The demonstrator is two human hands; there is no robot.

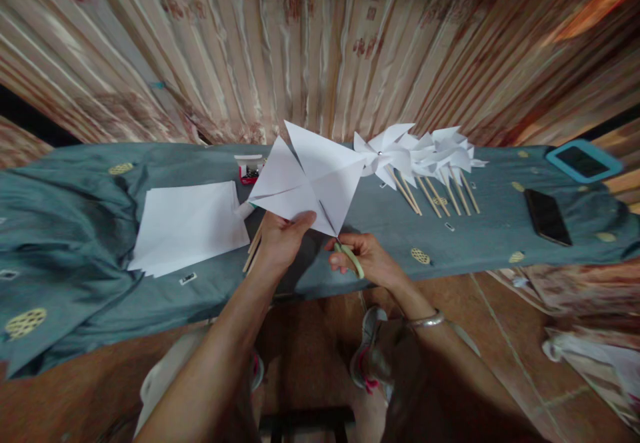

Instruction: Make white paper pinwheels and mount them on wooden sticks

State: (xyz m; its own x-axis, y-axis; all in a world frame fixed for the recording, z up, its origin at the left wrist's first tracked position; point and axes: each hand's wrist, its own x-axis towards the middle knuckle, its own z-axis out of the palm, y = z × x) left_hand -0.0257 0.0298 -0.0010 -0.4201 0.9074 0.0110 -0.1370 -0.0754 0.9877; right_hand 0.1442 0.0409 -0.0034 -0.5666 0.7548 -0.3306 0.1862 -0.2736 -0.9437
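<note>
My left hand (pixel 287 236) grips a square sheet of white paper (pixel 330 170) by its near edge, thumb on top. Slits run from the sheet's corners toward its middle. My right hand (pixel 365 256) is closed around a pair of scissors with pale green handles (pixel 353 260). Their dark blades lie at the sheet's near corner, along the slit there. Under the left hand, several wooden sticks (pixel 254 246) are partly hidden. A small red box (pixel 249 170) with an upright white flap stands just behind the sheet's left side.
A stack of white paper (pixel 190 226) lies on the left of the cloth-covered table (pixel 310 276). Several paper pinwheels (pixel 435 153) on sticks lie at the right back. Farther right are a black phone (pixel 547 216) and a blue-framed device (pixel 584 161). A curtain (pixel 320 50) hangs behind.
</note>
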